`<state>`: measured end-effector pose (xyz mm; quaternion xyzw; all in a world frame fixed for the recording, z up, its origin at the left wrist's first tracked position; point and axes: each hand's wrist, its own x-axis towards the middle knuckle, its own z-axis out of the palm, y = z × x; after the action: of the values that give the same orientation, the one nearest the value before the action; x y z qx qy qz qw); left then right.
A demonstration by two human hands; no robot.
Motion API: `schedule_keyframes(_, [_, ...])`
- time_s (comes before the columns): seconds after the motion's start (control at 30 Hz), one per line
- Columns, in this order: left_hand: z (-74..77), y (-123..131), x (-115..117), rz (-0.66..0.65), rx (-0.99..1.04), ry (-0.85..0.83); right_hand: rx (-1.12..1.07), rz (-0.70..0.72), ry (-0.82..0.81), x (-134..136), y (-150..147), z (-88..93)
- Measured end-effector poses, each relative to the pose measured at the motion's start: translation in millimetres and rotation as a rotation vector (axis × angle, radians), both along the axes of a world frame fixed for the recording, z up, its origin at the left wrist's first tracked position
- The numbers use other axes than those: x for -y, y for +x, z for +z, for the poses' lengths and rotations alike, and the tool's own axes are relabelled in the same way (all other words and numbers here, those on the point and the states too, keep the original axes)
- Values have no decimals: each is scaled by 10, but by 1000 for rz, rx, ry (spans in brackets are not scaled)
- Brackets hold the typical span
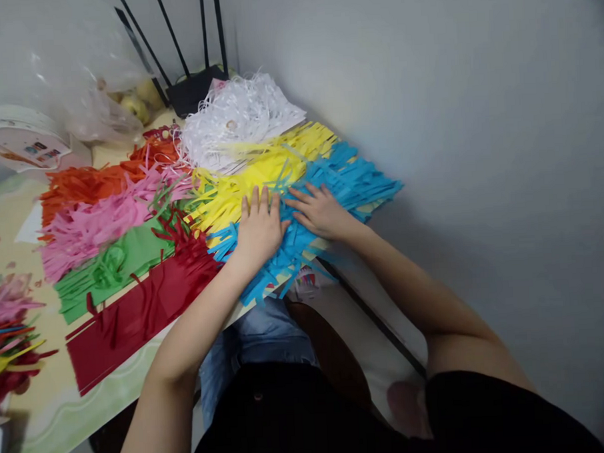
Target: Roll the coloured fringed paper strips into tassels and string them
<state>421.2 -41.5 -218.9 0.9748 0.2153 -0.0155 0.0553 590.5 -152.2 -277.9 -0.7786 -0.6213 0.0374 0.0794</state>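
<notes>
Both my hands lie on a pile of blue paper strips [352,177] at the table's right edge. My left hand [260,225] rests palm down with its fingers stretched forward, their tips reaching the yellow paper strips [253,182]. Beside it, my right hand [318,209] is flat with the fingers spread, pointing left over the blue strips. Some blue strips hang past the table edge. Left of my left hand lie dark red fringed paper [155,296] and green fringed paper [127,251]. Whatever is under my palms is hidden.
Pink strips [96,222], orange strips [90,185] and white shredded strips [242,115] lie farther back. Behind stand a black router [193,91] with upright antennas, a clear plastic bag [96,95] with fruit and a white case [25,142]. A wall is at right.
</notes>
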Motion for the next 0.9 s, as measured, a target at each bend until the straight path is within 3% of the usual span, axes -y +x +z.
schedule_keyframes(0.1, [-178, 110, -29, 121, -107, 1, -18, -22, -2, -14, 21, 60])
schedule_keyframes(0.2, [-269, 55, -34, 143, -133, -2, -1, -68, 135, -194, 26, 198])
schedule_keyframes(0.3, [-294, 13, -10, 145, -122, 3, 5, 58, 160, -541, 78, 260])
schedule_keyframes(0.37, [-306, 4, 0, 149, -114, -3, 4, 92, 78, -756, 184, 190])
schedule_keyframes(0.47, [-336, -4, -5, 149, -102, -20, 3, -45, 2, -892, 435, -30])
schedule_keyframes(0.57, [-367, -10, -16, 147, -95, -32, -15, -111, 45, -839, 662, -215])
schedule_keyframes(0.63, [-379, -11, -20, 147, -88, -35, -28, -102, 56, -789, 744, -247])
schedule_keyframes(0.77, [-376, -15, -25, 147, -77, -46, -55, -68, 45, -693, 779, -130])
schedule_keyframes(0.9, [-349, -18, -41, 139, -76, -71, -23, -11, 87, -381, 729, -23])
